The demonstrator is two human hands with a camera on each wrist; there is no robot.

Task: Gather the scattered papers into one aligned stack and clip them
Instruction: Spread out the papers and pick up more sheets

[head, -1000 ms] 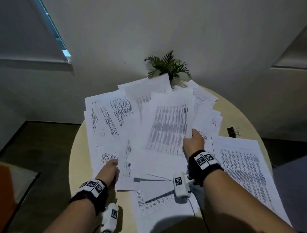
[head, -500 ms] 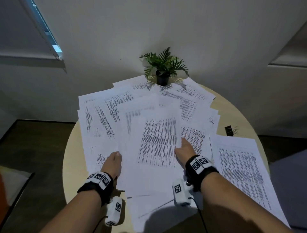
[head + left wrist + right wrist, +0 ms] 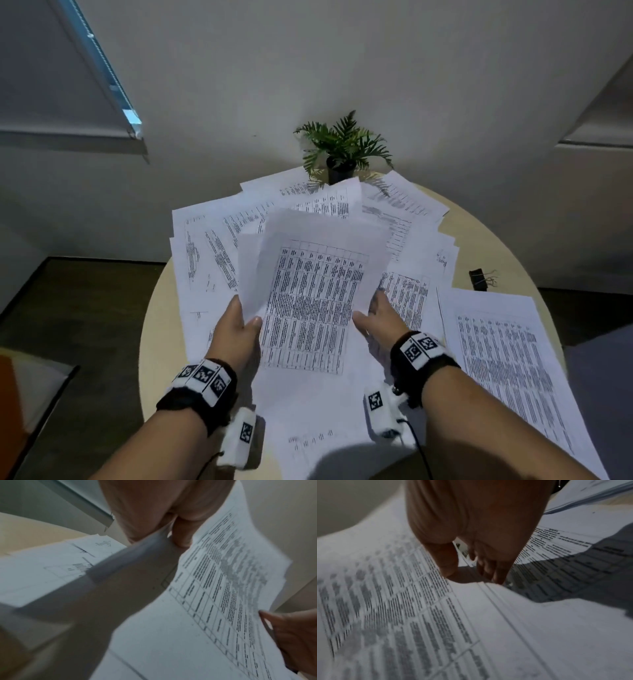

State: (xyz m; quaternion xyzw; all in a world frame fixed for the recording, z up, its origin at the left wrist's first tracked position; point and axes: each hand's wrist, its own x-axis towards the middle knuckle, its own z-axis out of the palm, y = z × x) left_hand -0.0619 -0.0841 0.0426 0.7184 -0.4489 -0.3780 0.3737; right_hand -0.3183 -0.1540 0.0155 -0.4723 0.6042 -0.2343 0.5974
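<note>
Printed white papers (image 3: 219, 260) lie scattered and overlapping across a round beige table (image 3: 157, 346). I hold a small bundle of sheets (image 3: 315, 291) tilted up above them. My left hand (image 3: 241, 325) pinches its left edge, thumb on top, which the left wrist view (image 3: 161, 534) shows close up. My right hand (image 3: 371, 317) pinches the right edge, with the thumb on the printed side and the fingers under it (image 3: 471, 569). A black binder clip (image 3: 479, 280) lies on bare table at the right, apart from both hands.
A small potted plant (image 3: 342, 147) stands at the table's far edge, against the wall. A large printed sheet (image 3: 507, 359) lies at the right, reaching the table's near right rim. Dark floor surrounds the table.
Both hands have drawn sheets together and raised them off the table as a bundle. The left hand, which rested on the papers before, now pinches the bundle's edge.
</note>
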